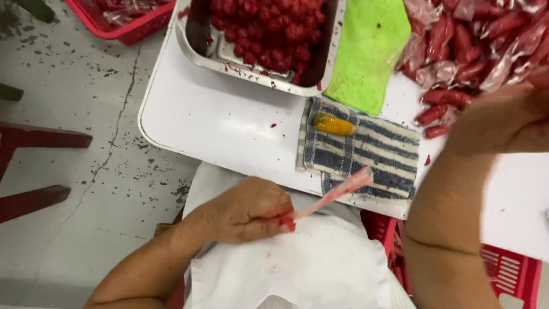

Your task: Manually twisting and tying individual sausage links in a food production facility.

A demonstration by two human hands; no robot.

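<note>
The left hand [249,209] sits low at frame centre, just above the lap, forearm coming in from the bottom-left; fingers are curled into a closed fist, knuckles up, w/ red stains at the fingertips. It is clamped on one end of a thin, pinkish-red strip of empty plastic casing [334,194], which runs up and to the right from the fist, its free end lying over the near edge of a blue-and-cream striped cloth [372,151]. The right hand [506,120] is raised at the right edge, forearm rising steeply from the bottom; it appears blurred and its fingers are cut by the frame, so grip cannot be told. It hovers just beside a heap of red sausages in clear plastic wrappers [469,46], which fills the top-right corner of the white table [229,123]; a few loose pcs lie right next to the wrist. On the striped cloth rests a small yellow-orange oblong object [333,124], approx. at the cloth's far left corner, well apart from the left hand. A bright green cloth [366,51] lies flat beyond it, between the heap and a rectangular metal tray [197,48] loaded w/ red meat pieces at top centre. A red plastic basket [128,26] w/ clear wrappers sits top-left on the grey speckled floor [74,143]; another red plastic crate [509,274] shows bottom-right, under the table edge. A white apron [303,269] covers the lap below the left hand.
</note>
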